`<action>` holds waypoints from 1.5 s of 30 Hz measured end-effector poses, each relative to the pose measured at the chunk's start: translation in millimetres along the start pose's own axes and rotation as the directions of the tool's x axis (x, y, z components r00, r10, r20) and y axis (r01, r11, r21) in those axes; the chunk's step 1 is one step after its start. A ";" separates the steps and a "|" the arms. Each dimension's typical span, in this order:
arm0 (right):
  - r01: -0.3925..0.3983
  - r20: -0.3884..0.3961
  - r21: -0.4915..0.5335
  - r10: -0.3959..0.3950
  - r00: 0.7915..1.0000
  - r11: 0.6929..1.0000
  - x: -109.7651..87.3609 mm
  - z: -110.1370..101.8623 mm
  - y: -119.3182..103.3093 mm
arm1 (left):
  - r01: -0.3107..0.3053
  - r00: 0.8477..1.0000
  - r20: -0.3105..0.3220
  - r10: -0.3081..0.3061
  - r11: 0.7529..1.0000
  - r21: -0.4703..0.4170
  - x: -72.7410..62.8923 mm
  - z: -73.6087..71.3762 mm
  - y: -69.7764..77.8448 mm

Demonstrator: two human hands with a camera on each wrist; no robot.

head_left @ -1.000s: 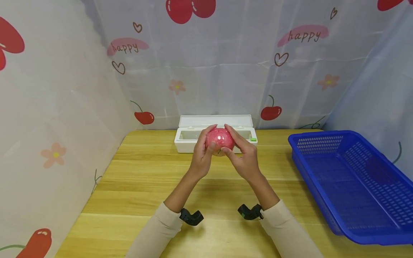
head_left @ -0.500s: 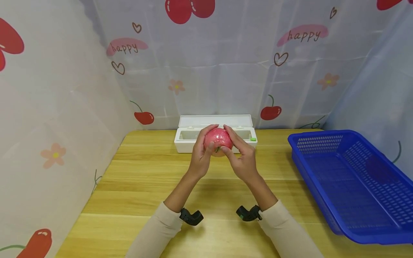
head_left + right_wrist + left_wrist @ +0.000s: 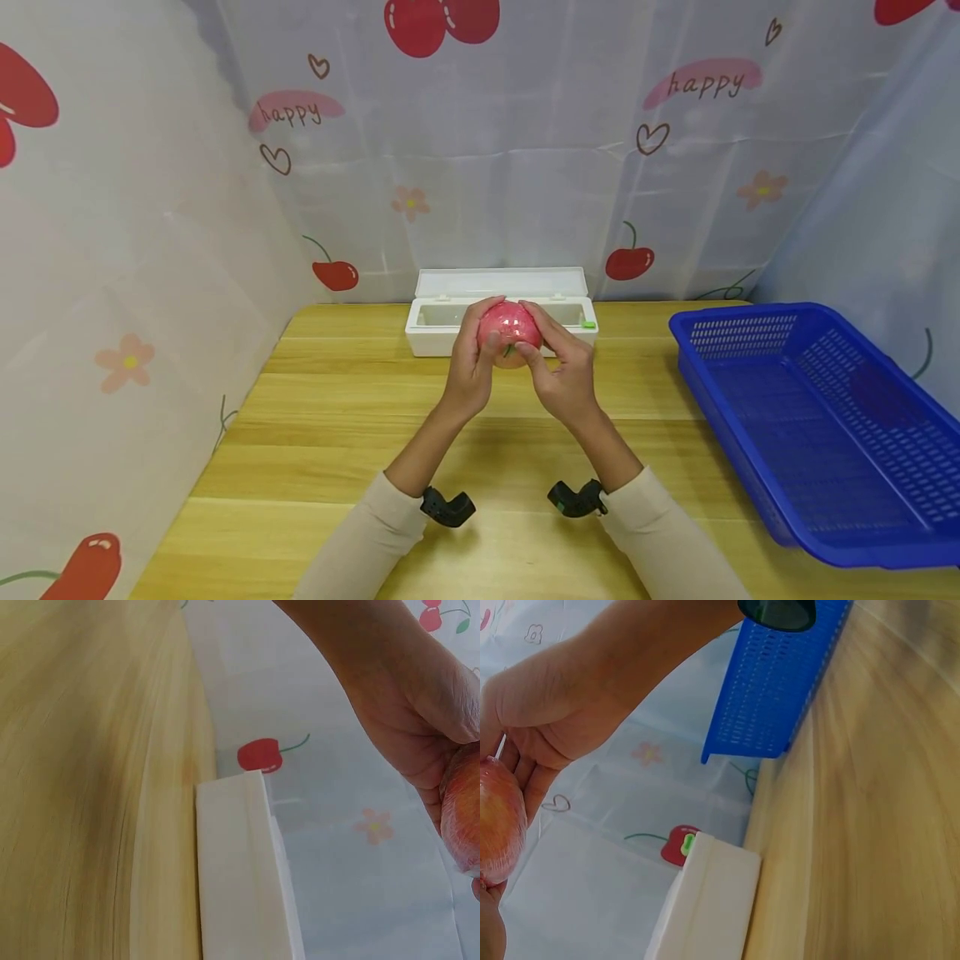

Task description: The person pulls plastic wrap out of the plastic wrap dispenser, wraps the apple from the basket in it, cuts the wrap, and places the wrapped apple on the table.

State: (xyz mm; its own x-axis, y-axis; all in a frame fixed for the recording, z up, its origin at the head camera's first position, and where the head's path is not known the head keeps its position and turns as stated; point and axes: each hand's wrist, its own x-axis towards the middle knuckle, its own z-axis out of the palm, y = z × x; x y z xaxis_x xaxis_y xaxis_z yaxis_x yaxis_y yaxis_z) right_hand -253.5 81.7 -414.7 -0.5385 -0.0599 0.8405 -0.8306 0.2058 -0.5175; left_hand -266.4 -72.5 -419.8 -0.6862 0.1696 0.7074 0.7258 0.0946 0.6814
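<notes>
A red apple [image 3: 510, 323] wrapped in clear, shiny film is held up between both hands, over the table. The left hand [image 3: 468, 371] grips its left side and the right hand [image 3: 567, 375] its right side. Both thumbs press near the green stem, which points toward me. In the left wrist view the film on the apple [image 3: 499, 821] shows fine creases. Part of the apple [image 3: 461, 810] is cut off at the edge of the right wrist view. Behind the hands stands a long white box [image 3: 431, 342] with its lid raised, partly hidden by them.
A blue perforated basket [image 3: 750, 450] stands on the right of the wooden table [image 3: 337, 433]. A small green piece [image 3: 588, 324] sits at the white box's right end. Printed cloth [image 3: 517, 208] hangs at the back and both sides. Black cameras [image 3: 447, 507] are strapped to the wrists.
Both hands shift slightly left, then a little back right and toward me, keeping hold of the apple. The apple turns slightly between them, showing more of its stem. Box and basket stay put.
</notes>
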 end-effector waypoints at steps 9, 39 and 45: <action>0.015 0.042 0.002 -0.016 0.999 1.000 2.9 -2.5 3.1 | 0.061 0.998 -0.010 -0.064 0.982 -0.180 0.8 0.4 3.6; -0.099 0.065 0.098 0.092 0.994 0.990 -3.6 11.7 -1.6 | -0.078 0.993 -0.094 0.077 0.997 -0.011 -3.8 18.3 43.7; -0.208 0.138 0.129 0.190 0.972 0.970 3.8 8.2 -22.5 | -0.054 0.994 -0.102 0.047 0.997 -0.060 -6.5 17.3 16.2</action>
State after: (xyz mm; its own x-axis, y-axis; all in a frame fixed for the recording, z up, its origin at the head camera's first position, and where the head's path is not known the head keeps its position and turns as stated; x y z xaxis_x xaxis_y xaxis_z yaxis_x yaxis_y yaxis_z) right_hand -238.1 68.9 -401.2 -0.7007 -0.1536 0.6967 -0.7119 0.0861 -0.6970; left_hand -249.4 -55.0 -416.6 -0.6525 0.0733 0.7543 0.7573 0.0265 0.6525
